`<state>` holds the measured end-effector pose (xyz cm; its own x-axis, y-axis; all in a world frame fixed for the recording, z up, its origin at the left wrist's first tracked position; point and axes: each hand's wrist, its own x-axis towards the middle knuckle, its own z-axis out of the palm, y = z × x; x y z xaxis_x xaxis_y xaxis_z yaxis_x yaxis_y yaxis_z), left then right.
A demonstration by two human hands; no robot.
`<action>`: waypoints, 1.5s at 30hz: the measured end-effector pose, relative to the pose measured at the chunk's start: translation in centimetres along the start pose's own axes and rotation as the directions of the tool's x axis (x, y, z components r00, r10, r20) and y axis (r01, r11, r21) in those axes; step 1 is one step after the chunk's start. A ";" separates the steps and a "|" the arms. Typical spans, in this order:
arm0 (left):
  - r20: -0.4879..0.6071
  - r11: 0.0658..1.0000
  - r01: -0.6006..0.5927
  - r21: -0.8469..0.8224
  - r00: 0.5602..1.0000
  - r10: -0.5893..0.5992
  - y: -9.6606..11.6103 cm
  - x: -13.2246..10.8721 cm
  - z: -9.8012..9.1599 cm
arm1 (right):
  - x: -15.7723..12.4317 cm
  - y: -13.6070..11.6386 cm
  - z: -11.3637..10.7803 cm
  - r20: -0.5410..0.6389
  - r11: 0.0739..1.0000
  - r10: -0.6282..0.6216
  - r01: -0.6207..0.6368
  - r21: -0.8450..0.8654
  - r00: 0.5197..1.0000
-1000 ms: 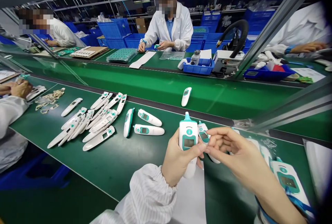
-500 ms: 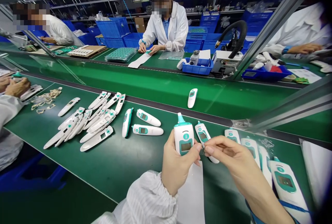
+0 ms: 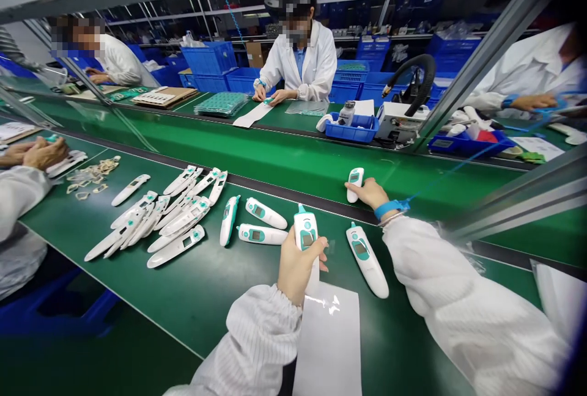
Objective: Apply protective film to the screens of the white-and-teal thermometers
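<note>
Head view, left to right. Heap of white housings (image 3: 156, 225), loose on the green bench (image 3: 220, 298). Left hand (image 3: 297, 267): closed round the lower body of the upright thermometer (image 3: 306, 232). Spare thermometer (image 3: 367, 260): flat, just beside. Right hand (image 3: 370, 193): on the belt thermometer (image 3: 354, 181) at the conveyor's near edge; clasping or merely touching, cannot tell. Handling, judged: light, rigid, smooth plastic; hold at the waist, clear of the display.

Both arms are covered by white coat sleeves of thin fabric with a fine pinstripe. The left sleeve (image 3: 257, 341) ends in a gathered elastic cuff (image 3: 279, 298) just short of the bare left hand (image 3: 298, 261). The right sleeve (image 3: 458, 298) is looser and creased. A bright blue wrist strap (image 3: 389, 208) sits behind the bare right hand (image 3: 369, 193), and a thin blue cord (image 3: 458, 167) runs off from it.
</note>
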<state>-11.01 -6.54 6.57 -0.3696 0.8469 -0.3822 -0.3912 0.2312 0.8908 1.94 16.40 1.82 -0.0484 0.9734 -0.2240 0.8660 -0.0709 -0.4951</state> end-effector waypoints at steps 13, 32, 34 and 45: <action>0.109 0.992 -0.030 -0.119 0.993 0.043 1.8 -1.3 -0.1 | -12.1 -0.8 3.5 0.280 0.920 -0.391 0.369 0.130 0.877; 0.131 0.981 -0.115 -0.155 0.982 0.136 2.4 -3.7 1.3 | -20.6 -1.3 -3.9 -0.009 0.492 -0.287 0.156 0.856 0.958; 0.179 0.961 -0.073 -0.268 0.976 0.125 2.4 -4.0 1.3 | -21.3 -1.7 -4.8 -0.003 0.502 -0.309 0.166 0.849 0.951; 0.337 0.875 -0.087 -0.477 0.901 0.274 2.4 -5.1 1.8 | -22.2 -3.8 -5.5 0.097 0.509 -0.385 0.123 0.852 0.918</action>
<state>-8.59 -9.45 11.13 -0.1559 0.9876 -0.0176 -0.7120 -0.1000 0.6950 2.50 -3.78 13.28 -0.4259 0.8996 -0.0968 0.0111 -0.1018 -0.9947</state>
